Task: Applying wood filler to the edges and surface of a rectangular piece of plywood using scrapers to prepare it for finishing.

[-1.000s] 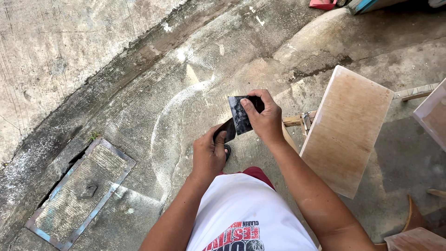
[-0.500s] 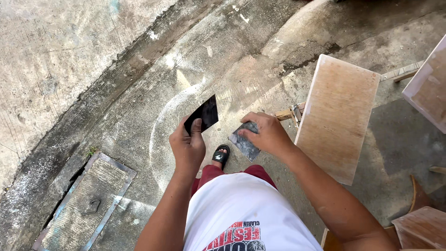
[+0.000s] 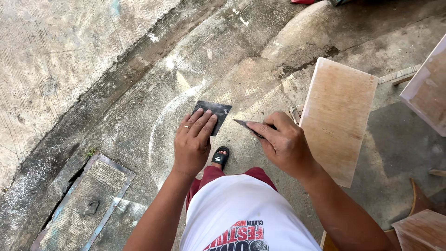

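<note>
View down over a person standing on a rough concrete floor (image 3: 139,93). A pale wooden board (image 3: 337,116) lies flat to the right of the hands, with another board's corner (image 3: 427,88) at the floor's right edge. A metal drain cover (image 3: 88,200) sits near the lower left corner. The left hand (image 3: 193,142) holds a dark square sheet of sandpaper (image 3: 213,114), fingers flat against it, closed on its lower edge. The right hand (image 3: 283,142) pinches a second, greyish piece (image 3: 246,125), seen almost edge-on, just beside the first. A sandalled foot (image 3: 220,157) shows below
</note>
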